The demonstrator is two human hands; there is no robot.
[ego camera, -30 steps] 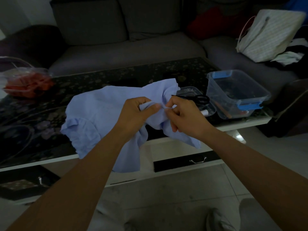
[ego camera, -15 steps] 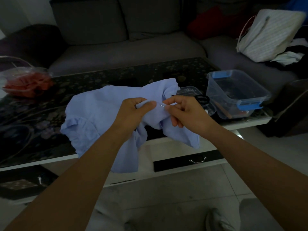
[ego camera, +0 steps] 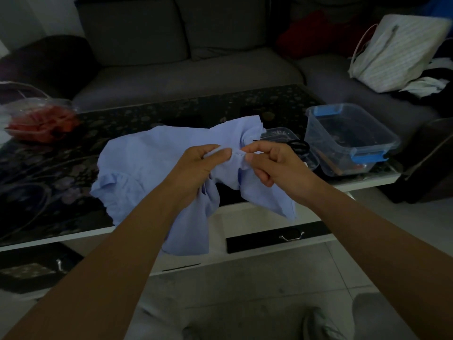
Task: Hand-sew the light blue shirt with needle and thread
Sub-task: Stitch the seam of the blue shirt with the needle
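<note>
Head view, left to right: a clear plastic container [ego camera: 41, 119] with red contents sits at the far left of the dark floral table [ego camera: 61, 182]. The light blue shirt [ego camera: 147, 165] lies bunched on the table's near half, and its lower part hangs over the front edge. The left hand [ego camera: 196, 168] grips a raised fold of the shirt, with cloth pinched between thumb and forefinger and the other fingers curled into the fabric. Just right of that thumb, the needle [ego camera: 239, 154] shows as a short bright line with its left end at the fold; the thread is too fine to make out. The right hand [ego camera: 277, 168] pinches the needle's right end between thumb and forefinger, the remaining fingers loosely curled. Behind it, black scissors [ego camera: 297, 146] lie on a small clear tray [ego camera: 279, 132]. Further right, a clear box [ego camera: 353, 143] with blue clips stands near the table's right corner. A striped bag [ego camera: 397, 52] leans on the sofa [ego camera: 196, 77] beyond.
</note>
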